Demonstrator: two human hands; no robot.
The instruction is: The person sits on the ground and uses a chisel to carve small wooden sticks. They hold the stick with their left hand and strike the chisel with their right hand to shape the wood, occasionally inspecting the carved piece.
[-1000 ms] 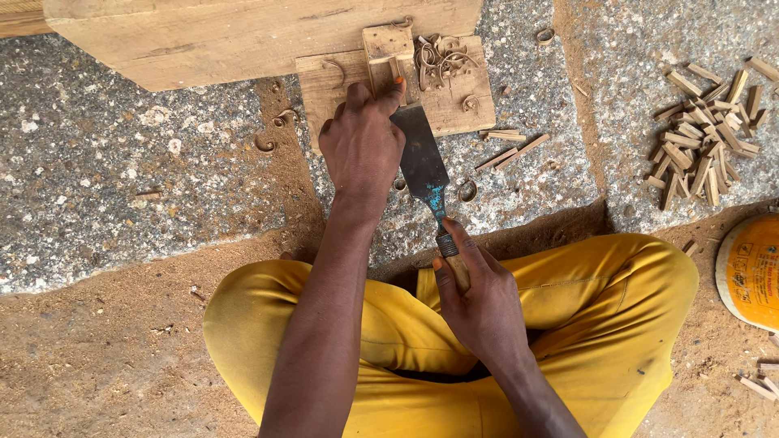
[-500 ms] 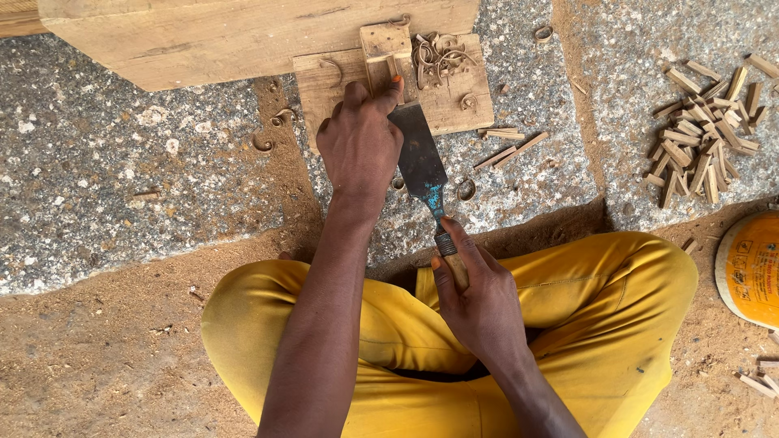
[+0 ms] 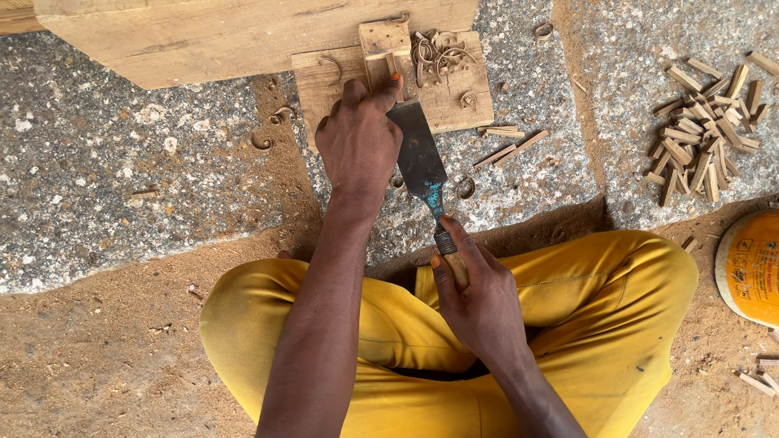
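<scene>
Right hand (image 3: pixel 479 296): fingers curled shut around the wooden handle of a broad chisel (image 3: pixel 422 158), thumb along the ferrule. Left hand (image 3: pixel 359 138): fingers bent, tips pressing a small wood block (image 3: pixel 381 42) just ahead of them, the blade beside the thumb. Block rests on a flat board (image 3: pixel 454 93) with curled shavings (image 3: pixel 438 50). Both forearms reach forward over crossed yellow-trousered legs. Far right of the fingers: pile of cut wood pegs (image 3: pixel 702 134); round orange-yellow container (image 3: pixel 751 264) with a pale label.

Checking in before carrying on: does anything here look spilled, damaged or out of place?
Nothing is damaged. Curled wood shavings lie scattered on the small board and stone slab, near the chisel. Cut wooden pegs sit heaped on the right.
</scene>
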